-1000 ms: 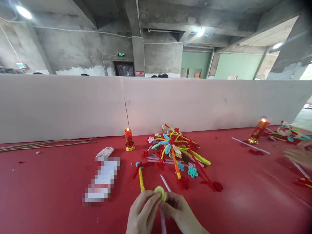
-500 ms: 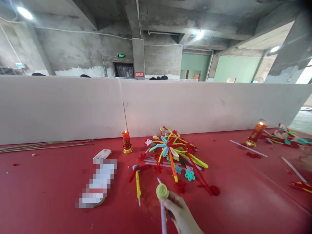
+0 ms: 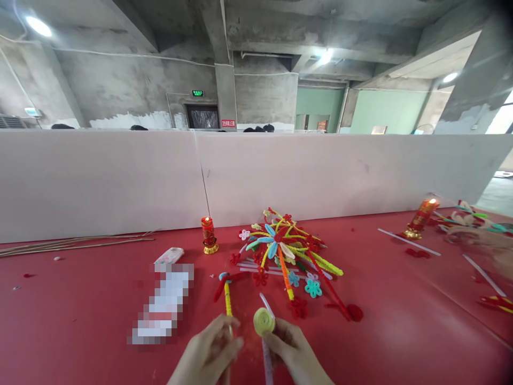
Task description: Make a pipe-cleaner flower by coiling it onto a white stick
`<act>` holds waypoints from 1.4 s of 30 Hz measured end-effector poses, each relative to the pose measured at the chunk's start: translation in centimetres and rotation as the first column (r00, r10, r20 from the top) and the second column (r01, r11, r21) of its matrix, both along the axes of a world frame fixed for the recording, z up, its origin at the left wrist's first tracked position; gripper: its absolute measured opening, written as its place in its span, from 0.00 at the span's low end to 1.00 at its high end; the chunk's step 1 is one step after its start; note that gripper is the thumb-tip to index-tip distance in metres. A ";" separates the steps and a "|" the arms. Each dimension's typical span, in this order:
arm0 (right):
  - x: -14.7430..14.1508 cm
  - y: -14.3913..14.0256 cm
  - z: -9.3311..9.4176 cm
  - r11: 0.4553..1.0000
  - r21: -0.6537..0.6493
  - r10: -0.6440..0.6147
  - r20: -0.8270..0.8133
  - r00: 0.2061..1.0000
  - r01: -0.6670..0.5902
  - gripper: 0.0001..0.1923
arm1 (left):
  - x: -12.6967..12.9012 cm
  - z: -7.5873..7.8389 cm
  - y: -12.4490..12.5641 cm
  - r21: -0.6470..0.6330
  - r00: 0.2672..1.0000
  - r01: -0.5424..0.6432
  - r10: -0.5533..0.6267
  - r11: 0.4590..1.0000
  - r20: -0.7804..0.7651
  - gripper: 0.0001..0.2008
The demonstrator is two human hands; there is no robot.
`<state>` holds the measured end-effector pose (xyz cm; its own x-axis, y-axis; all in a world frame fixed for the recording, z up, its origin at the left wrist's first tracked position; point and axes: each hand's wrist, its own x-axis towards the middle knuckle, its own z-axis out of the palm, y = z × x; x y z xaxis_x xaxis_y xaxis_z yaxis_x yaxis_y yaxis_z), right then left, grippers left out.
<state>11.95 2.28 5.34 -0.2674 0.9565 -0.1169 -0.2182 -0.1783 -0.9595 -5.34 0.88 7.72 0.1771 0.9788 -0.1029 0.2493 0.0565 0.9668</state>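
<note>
Between the thumb and fingers of my right hand (image 3: 292, 350) is a pale yellow-green coil (image 3: 263, 322), rolled flat like a disc. A lilac fuzzy stem (image 3: 266, 363) hangs below the coil, partly hidden by the hand. My left hand (image 3: 210, 347) is slightly blurred, with thumb and fingers apart, left of the coil. It overlaps the lower end of a yellow-wrapped stick (image 3: 228, 299) topped with red and blue fuzzy pieces; touching cannot be made out. The clear tip of a translucent stick (image 3: 263, 298) shows just above the coil; I cannot tell whether it is held.
A pile of pipe-cleaner flowers (image 3: 280, 243) lies ahead on the red table (image 3: 100, 310). A lit red candle (image 3: 208, 235) stands left of it, another lit candle (image 3: 421, 218) far right. Thin sticks (image 3: 80, 243) lie at left. A white partition (image 3: 120, 182) closes the back. Someone's blurred hand (image 3: 476, 240) shows at right.
My left hand has come into view from below, beside the yellow-wrapped stick. The right hand keeps the coil, which has shifted slightly left. At far right, another person's hand has moved inward.
</note>
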 end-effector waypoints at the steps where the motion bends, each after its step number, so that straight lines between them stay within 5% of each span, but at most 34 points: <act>1: 0.1 0.0 0.1 1.000 0.030 -0.002 0.025 1.000 0.001 0.20 | 0.9 -0.1 1.0 0.046 1.000 -0.002 0.001 0.999 0.029 0.14; 6: 0.2 0.0 0.0 0.989 0.141 0.018 0.130 0.991 -0.036 0.19 | 4.1 -1.5 3.1 0.177 0.998 -0.028 0.016 0.984 0.066 0.13; 13: 0.1 0.4 -0.8 0.991 0.102 -0.101 0.169 0.980 0.085 0.23 | 4.1 -2.7 2.6 0.183 0.978 -0.148 0.117 0.972 0.172 0.13; 19: 0.3 0.4 -0.6 0.991 0.117 -0.095 0.219 0.971 0.071 0.22 | 4.3 -2.6 2.9 0.059 0.969 -0.070 0.054 0.996 0.243 0.15; 33: 0.6 0.4 -1.0 0.977 0.208 -0.125 0.381 0.916 0.047 0.21 | 4.5 -2.8 2.5 0.051 0.966 -0.005 -0.009 0.999 0.258 0.16; 42: 0.7 0.3 -0.6 0.982 0.176 -0.115 0.278 0.954 0.067 0.21 | 4.4 -3.4 2.9 -0.018 0.944 0.130 -0.119 0.991 0.308 0.18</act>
